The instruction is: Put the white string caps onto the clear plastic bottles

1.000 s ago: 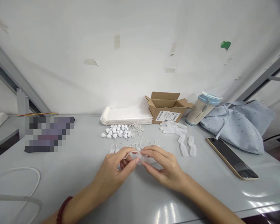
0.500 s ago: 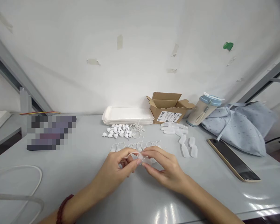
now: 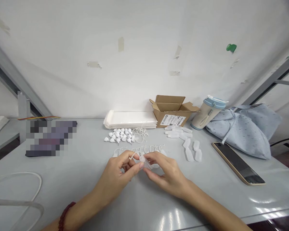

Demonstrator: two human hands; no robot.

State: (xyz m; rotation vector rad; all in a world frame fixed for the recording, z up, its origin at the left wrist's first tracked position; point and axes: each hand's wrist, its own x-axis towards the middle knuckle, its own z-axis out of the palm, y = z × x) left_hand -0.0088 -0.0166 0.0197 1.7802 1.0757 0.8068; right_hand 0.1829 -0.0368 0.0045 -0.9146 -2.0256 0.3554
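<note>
Between both hands, above the table, is a small translucent plastic bottle, its mouth tilted up to the left. A thin white strap curves out from its neck. My left hand is closed, thumb and index finger pinching at the bottle's neck and strap. My right hand is closed too, its fingertips around the bottle's body. Just behind the hands lies a row of similar bottles with curved straps, partly hidden. Beyond it are a heap of small white pointed caps and loose white straps.
Several translucent bottles lie to the right. Along the wall are white padded envelopes, an open cardboard box, a tumbler and a blue cloth bag. A phone lies right; a white cable loops at left.
The bottle has turned in my fingers, so its mouth faces more upward, and the strap's free end now shows above my left hand. The whole view has shifted slightly.
</note>
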